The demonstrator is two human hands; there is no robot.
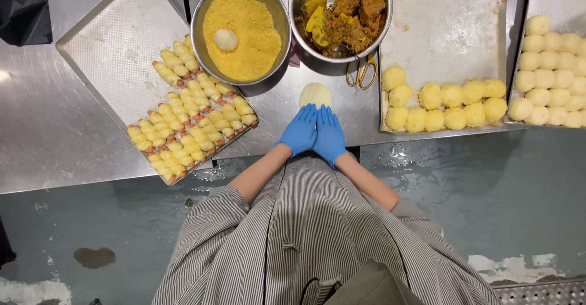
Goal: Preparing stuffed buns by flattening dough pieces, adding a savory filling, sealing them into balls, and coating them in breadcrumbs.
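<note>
A flattened disc of pale dough [315, 94] is seen on the steel table [55, 134], near its front edge, and it is being pressed by both blue-gloved hands. The left hand [301, 130] and the right hand [329, 134] are laid flat side by side, fingers straight, nothing gripped, fingertips on the near edge of the disc. Just behind it, a bowl of yellow crumbs [241, 30] with one white ball [225, 39] in it is set beside a bowl of brown filling [342, 15]. Scissors [361, 72] are lying by that bowl. Crumbed balls [442, 105] are lined up on the tray to the right, and small wrapped sausage rolls [189, 113] are packed on the left tray.
</note>
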